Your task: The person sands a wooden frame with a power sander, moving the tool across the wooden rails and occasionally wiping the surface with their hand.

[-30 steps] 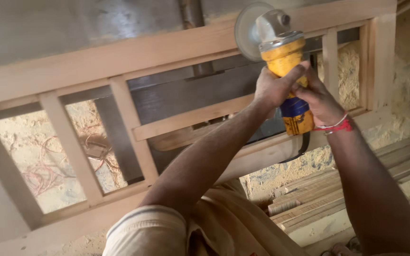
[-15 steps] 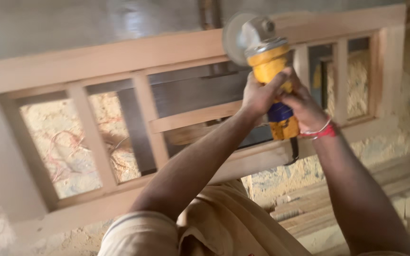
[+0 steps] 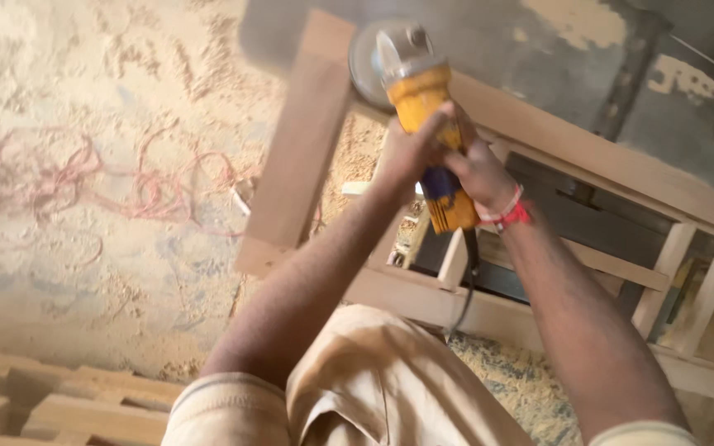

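A yellow angle grinder (image 3: 425, 116) with a grey head and round disc points up at the top corner of a pale wooden frame (image 3: 307, 140). My left hand (image 3: 406, 153) wraps the yellow body near the head. My right hand (image 3: 477, 173), with a red band at the wrist, grips the rear of the handle just below it. The disc rests near the frame's upper left corner, where the end post meets the top rail (image 3: 621, 169). A black cord (image 3: 464, 289) hangs from the handle's end.
The frame has several upright slats (image 3: 708, 285) to the right. Sawdust covers the floor (image 3: 109, 165), with a tangle of reddish cord (image 3: 126, 190) on it. Stacked wooden boards (image 3: 59, 405) lie at the lower left. My beige-clad knee (image 3: 390, 388) is below.
The view has swung left along the frame, so its left end and the sawdust floor now show. Both hands keep hold of the grinder, which now sits at the frame's corner.
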